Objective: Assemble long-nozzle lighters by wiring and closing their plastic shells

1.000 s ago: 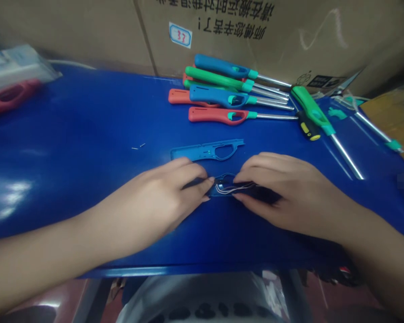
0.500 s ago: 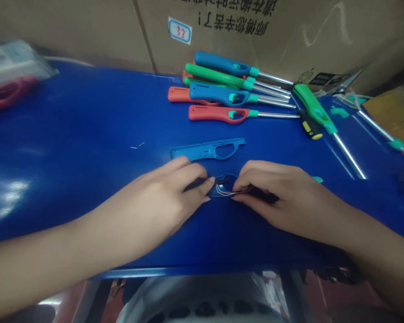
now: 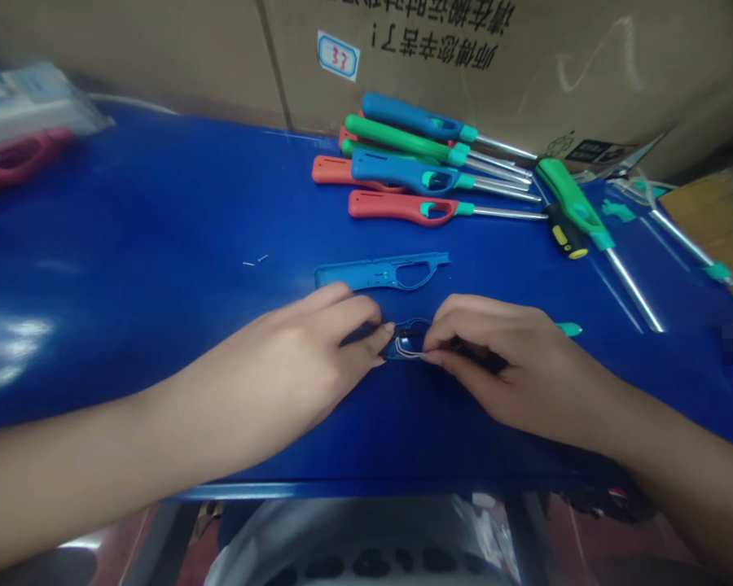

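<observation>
My left hand (image 3: 293,366) presses down on the left part of a blue lighter half-shell (image 3: 406,346) lying on the blue table (image 3: 159,244), fingers closed on it. My right hand (image 3: 506,366) pinches thin white wires (image 3: 410,352) at the shell's open middle and covers its right end. A small teal tip (image 3: 569,329) pokes out beyond my right hand. The matching blue cover half (image 3: 382,274) lies just behind my hands.
Several finished long-nosed lighters (image 3: 427,167) in blue, green and red lie at the back. A black-and-yellow screwdriver (image 3: 565,236) and more metal-tube parts (image 3: 678,232) lie to the right. Two tiny screws (image 3: 255,261) sit left of centre. Cardboard boxes (image 3: 464,57) stand behind.
My right hand has slid left along the shell, bunching the white wires towards the middle and uncovering the teal tip. My left hand has stayed in place.
</observation>
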`<state>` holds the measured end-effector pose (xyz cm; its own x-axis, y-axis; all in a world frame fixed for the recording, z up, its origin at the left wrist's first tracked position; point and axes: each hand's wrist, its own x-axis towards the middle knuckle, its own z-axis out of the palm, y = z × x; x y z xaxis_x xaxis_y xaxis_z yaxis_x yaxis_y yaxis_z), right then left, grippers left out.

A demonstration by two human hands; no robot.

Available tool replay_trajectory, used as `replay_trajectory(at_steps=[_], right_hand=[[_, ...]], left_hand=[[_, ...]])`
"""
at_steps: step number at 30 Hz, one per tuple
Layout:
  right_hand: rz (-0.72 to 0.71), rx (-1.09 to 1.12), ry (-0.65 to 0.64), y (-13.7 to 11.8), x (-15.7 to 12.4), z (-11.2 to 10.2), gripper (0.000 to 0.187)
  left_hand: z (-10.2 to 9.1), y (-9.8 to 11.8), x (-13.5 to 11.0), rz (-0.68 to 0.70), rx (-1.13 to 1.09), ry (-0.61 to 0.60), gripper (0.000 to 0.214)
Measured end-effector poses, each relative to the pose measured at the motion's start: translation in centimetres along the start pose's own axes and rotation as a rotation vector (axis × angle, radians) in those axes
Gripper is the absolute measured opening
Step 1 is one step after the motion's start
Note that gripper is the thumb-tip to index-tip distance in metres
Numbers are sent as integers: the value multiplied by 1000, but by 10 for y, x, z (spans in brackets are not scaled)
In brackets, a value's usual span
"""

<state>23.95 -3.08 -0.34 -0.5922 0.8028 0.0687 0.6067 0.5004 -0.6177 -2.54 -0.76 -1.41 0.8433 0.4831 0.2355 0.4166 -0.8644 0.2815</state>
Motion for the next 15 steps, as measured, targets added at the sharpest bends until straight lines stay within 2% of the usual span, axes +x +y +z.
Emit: replay_trajectory(at_steps=[4, 7, 13, 15], right_hand=[[13, -45, -32, -2, 0, 1, 7], [-23, -213, -34, -1, 0, 5, 7], [-268, -492, 12, 2, 4, 5, 20], [-319, -544, 17, 2, 4, 3, 19]], left_hand=[[0, 0, 0, 7, 4, 4, 27], [0, 0, 0, -6, 0, 3, 26], [-1, 0, 1, -26, -23, -8, 24], [-1, 0, 0, -28, -28, -12, 24]])
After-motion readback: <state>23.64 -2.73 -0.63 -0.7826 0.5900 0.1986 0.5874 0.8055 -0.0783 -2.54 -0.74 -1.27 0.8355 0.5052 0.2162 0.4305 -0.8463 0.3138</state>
